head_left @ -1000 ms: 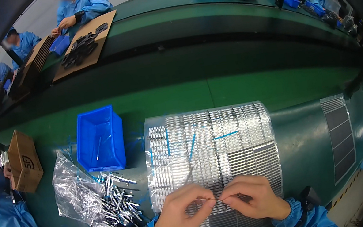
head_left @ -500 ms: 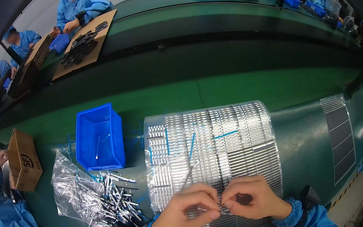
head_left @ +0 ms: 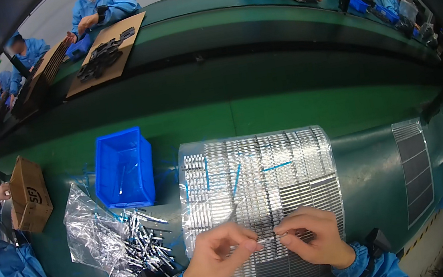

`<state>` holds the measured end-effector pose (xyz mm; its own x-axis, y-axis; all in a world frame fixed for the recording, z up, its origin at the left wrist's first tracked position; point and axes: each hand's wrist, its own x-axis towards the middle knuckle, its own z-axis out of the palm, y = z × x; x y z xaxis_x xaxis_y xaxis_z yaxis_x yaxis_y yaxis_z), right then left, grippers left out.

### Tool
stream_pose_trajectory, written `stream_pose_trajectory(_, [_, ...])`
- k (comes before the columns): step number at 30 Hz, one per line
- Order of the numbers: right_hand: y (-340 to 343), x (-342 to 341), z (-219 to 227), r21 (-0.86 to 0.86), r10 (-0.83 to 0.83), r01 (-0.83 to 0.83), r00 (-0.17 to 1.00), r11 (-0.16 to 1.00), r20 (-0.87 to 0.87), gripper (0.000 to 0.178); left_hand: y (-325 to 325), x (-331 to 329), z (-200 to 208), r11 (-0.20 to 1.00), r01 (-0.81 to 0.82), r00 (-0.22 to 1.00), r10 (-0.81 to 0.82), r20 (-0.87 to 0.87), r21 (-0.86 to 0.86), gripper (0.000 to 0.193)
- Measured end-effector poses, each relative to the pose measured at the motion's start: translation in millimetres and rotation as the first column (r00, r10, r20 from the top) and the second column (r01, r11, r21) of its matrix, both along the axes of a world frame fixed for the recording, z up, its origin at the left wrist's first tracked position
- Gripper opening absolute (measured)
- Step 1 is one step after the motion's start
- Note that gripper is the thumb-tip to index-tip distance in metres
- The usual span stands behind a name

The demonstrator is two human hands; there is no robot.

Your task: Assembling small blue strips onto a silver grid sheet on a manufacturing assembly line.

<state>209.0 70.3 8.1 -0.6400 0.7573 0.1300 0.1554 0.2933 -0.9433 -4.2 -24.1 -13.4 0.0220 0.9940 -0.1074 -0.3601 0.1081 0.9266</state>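
Note:
A large clear-film sheet (head_left: 302, 172) bearing rows of narrow silvery and dark strips lies before me. Above its nearer half, my left hand (head_left: 220, 256) is closed in a pinch, thumb against forefinger. My right hand (head_left: 320, 242) pinches opposite it, its fingertips a short way off. A thin silvery strip (head_left: 267, 239) spans the small space between both sets of fingertips; its ends are hidden by the fingers. Left of the sheet, many loose silvery strips (head_left: 144, 243) are heaped beside a crumpled clear plastic bag (head_left: 88, 232).
A blue bin (head_left: 148, 170) stands behind the heap, a cardboard box (head_left: 30, 195) farther left. Slim blue pieces (head_left: 278, 165) lie on the sheet. A smaller dark-panelled sheet (head_left: 415, 166) lies at right. Across the green bench (head_left: 189, 120), people in blue work at another table.
Both hands have shifted slightly away from me over the sheet. My right fingers have straightened somewhat, and the strip between the fingertips shows more plainly. The whole view has moved slightly.

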Motion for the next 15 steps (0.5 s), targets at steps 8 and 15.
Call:
stream_pose_trajectory(8, [-1.1, 1.7, -8.9, 0.413, -0.012, 0.025, 0.999, 0.910, -0.035, 0.021, 0.1, 3.7, -2.3, 0.997, 0.080, 0.997, -0.079, -0.019, 0.007, 0.004])
stream_pose_trajectory(15, [1.3, -2.4, -4.6, 0.509, -0.010, 0.031, 0.999, 0.860, -0.045, 0.019, -0.4, -5.6, -3.8, 0.989, 0.145, 0.988, -0.145, 0.049, 0.014, 0.003])
